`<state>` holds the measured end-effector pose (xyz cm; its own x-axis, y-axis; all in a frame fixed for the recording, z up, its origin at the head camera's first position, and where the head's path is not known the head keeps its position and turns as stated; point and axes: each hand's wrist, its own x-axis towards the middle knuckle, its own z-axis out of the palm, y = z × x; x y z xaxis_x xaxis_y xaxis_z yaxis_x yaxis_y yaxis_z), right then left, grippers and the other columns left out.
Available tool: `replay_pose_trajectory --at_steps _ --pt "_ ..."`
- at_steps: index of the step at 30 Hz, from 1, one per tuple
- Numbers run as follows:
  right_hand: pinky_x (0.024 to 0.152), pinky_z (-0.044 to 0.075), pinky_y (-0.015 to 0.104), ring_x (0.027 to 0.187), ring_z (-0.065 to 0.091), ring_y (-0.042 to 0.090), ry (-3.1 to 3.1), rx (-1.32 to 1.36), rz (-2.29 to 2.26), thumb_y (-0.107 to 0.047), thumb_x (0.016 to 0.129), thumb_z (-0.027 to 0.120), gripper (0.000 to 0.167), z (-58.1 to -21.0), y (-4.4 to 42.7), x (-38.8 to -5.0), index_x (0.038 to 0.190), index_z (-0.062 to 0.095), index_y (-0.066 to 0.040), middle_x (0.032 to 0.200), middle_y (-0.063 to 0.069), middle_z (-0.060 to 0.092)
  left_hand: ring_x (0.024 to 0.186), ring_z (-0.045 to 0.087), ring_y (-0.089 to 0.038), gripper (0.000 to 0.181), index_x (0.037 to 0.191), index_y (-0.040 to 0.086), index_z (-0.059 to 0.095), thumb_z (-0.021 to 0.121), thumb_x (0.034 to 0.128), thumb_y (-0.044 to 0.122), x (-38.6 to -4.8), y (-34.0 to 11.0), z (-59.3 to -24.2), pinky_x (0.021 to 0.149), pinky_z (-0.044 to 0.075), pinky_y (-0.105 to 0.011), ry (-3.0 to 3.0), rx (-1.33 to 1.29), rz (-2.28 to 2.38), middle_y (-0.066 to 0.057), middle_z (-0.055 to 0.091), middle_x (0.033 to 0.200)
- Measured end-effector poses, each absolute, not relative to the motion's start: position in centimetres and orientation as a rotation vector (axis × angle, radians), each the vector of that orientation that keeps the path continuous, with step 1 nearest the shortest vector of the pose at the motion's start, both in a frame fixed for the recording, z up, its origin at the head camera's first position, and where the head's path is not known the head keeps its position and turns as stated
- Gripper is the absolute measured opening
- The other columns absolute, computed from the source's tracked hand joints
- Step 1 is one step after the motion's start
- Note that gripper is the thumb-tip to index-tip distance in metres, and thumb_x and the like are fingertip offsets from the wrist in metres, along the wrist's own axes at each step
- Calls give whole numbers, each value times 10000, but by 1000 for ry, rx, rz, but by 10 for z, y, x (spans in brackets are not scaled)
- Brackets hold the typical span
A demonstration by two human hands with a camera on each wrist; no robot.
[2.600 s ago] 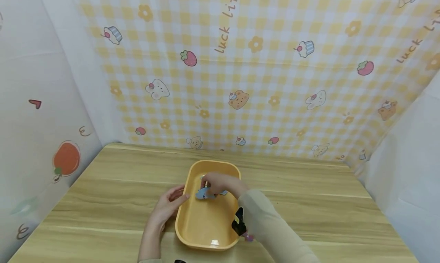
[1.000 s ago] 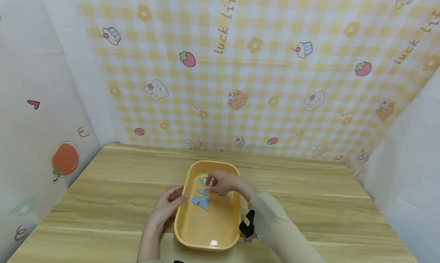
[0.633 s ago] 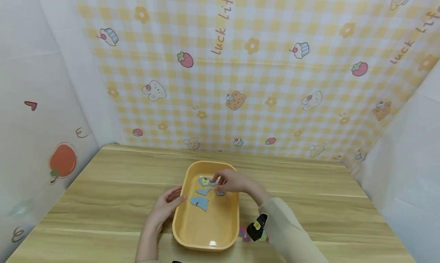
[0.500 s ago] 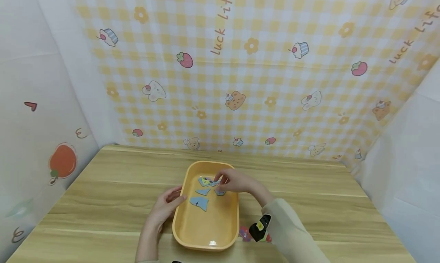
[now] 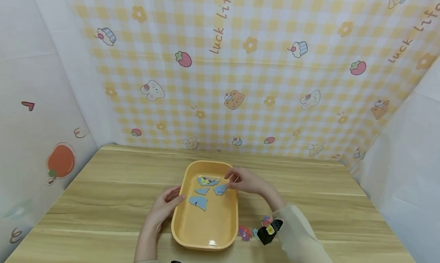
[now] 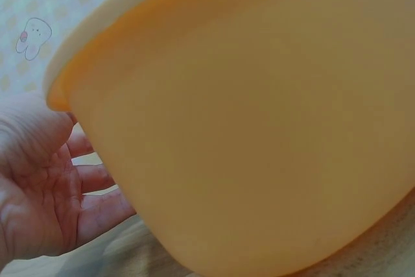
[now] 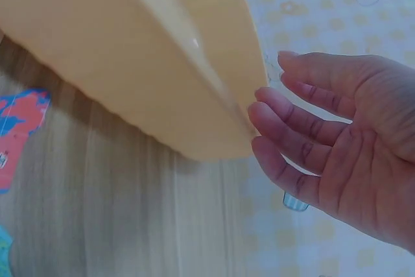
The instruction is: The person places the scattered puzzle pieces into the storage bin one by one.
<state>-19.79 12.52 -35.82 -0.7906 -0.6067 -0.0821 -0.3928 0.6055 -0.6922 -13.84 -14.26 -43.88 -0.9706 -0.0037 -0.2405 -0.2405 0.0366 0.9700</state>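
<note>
Right hand [image 5: 248, 181] farther right over tray [image 5: 207, 226]

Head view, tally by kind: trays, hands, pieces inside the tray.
Yellow tray: 1
Hands: 2 (left hand, right hand)
Blue-toned pieces in the tray: 4
Total: 7

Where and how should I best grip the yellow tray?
The yellow tray is likely best gripped by its right rim, coming from the right: that side runs long and nearly straight, and the left hand holds the opposite side.
</note>
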Motion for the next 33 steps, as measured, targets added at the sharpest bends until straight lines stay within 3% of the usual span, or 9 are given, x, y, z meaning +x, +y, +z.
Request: replay_pose_trajectory --at_steps 13,23,29,33 --pt "622 462 188 744 528 129 2571 -723 -1046 -24 858 576 223 -366 152 -190 1064 534 54 847 97 564 903 626 -211 525 1315 11 442 622 852 181 -139 -142 -437 691 569 -360 2130 -228 2048 -258 486 1291" --pt "654 482 213 793 558 148 2493 -665 -937 -74 824 648 300 -373 177 -181 1071 530 50 852 80 581 881 624 -182 538 1320 39 442 633 846 209 -138 -144 -438 687 564 -340 2154 -248 2012 -236 489 1299" --pt "676 497 221 789 569 151 2468 -705 -864 -26 792 661 283 -376 187 -177 1038 550 57 858 131 597 904 621 -196 532 1330 16 421 609 863 187 -137 -144 -438 702 565 -355 2141 -232 2020 -254 470 1311" --pt "657 467 253 794 532 167 2486 -599 -771 -36 762 692 260 -375 192 -172 984 564 9 881 121 573 913 618 -196 533 1338 17 411 602 871 186 -137 -144 -437 706 564 -354 2130 -224 2020 -248 467 1316"
